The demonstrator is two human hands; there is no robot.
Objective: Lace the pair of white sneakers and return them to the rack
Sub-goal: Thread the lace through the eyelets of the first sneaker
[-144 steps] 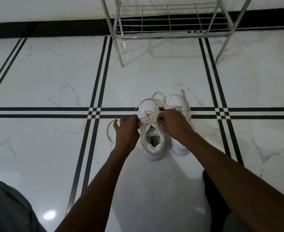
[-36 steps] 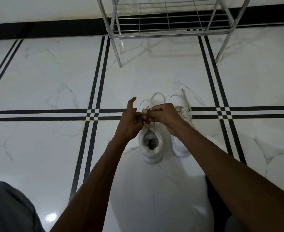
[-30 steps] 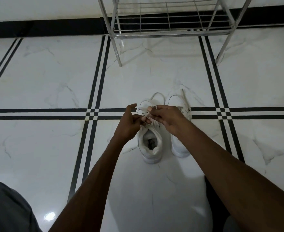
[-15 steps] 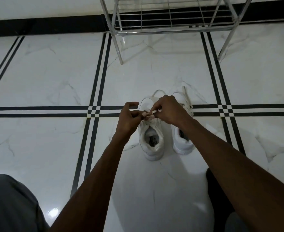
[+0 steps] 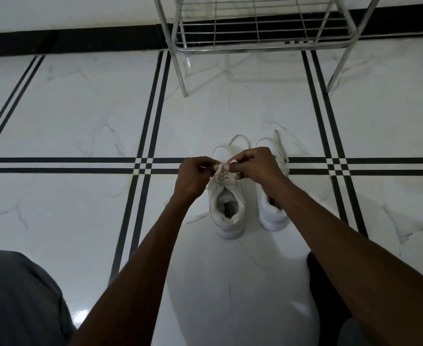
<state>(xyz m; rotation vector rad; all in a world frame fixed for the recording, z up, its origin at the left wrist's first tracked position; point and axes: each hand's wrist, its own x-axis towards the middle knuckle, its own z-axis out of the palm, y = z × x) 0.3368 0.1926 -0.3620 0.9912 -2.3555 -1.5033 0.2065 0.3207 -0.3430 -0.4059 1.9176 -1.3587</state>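
Observation:
Two white sneakers stand side by side on the floor, heels toward me. The left sneaker [image 5: 227, 213] has its lace [image 5: 220, 168] crossed through the eyelets. My left hand [image 5: 193, 178] pinches one end of that lace above the tongue. My right hand [image 5: 255, 166] pinches the other end, a small loop showing at its fingertips. The two hands nearly touch over the shoe's top eyelets. The right sneaker [image 5: 272, 216] is partly hidden under my right forearm; its lace [image 5: 280, 148] trails loose over the toe.
A chrome wire shoe rack [image 5: 255, 33] stands against the wall straight ahead, its lowest shelf bare. The floor is white marble tile [image 5: 80, 116] with black inlay stripes. My knees, in grey cloth [image 5: 18, 300], frame the bottom corners.
Earlier the hands were apart at the sides of the left sneaker. They have since come together above its tongue, each pinching a lace end, and a small loop has formed.

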